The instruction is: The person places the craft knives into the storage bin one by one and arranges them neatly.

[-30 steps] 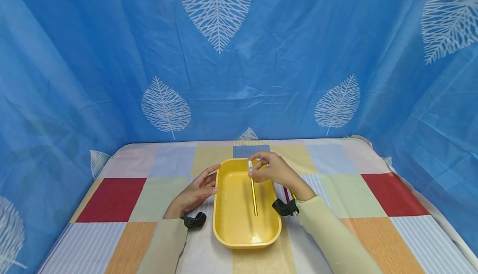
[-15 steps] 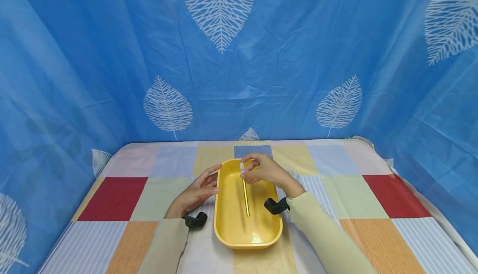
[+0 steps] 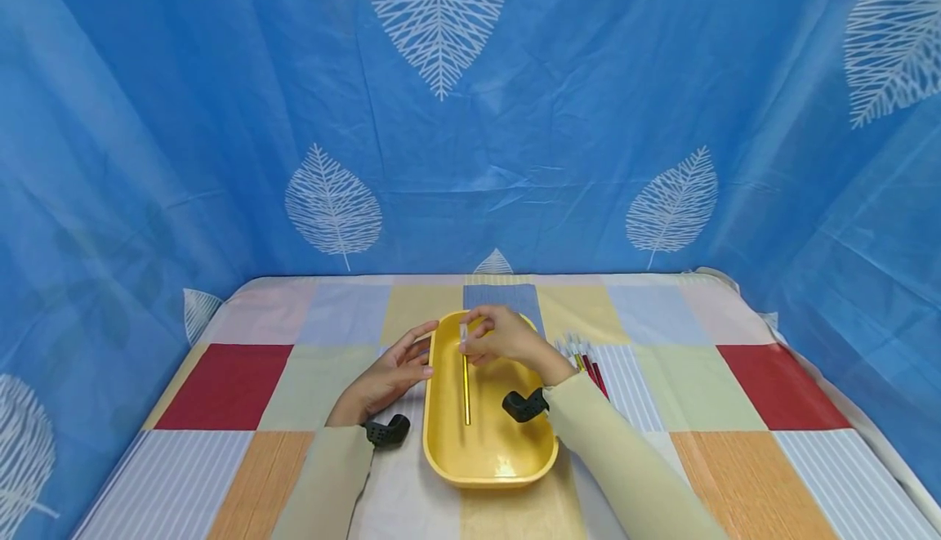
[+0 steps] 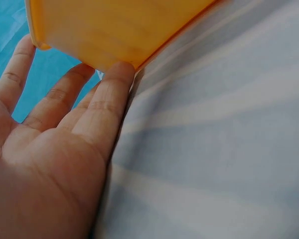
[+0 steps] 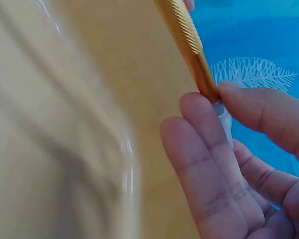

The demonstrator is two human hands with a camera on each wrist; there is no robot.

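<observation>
My right hand [image 3: 507, 342] pinches a gold craft knife [image 3: 466, 393] with a whitish cap between thumb and fingers, over the left part of a yellow plastic tray [image 3: 491, 481]. The right wrist view shows the knife's knurled metal grip [image 5: 188, 37]; my thumb and fingertips meet where grip and cap join. The handle points toward me, and I cannot tell whether its end touches the tray floor. Fairly straight fingers of my left hand [image 3: 390, 377] rest against the tray's left side, which the left wrist view shows as an orange-yellow wall [image 4: 114, 30].
Several similar slim tools [image 3: 585, 360], red and gold with whitish tips, lie right of the tray, partly behind my right forearm. A patchwork cloth [image 3: 323, 393] covers the table. Blue leaf-patterned curtains [image 3: 470, 156] hang at the back and sides.
My right hand has moved left with the craft knife, from the tray's middle toward its left side. More of the tools on the right now show. My left hand stays put.
</observation>
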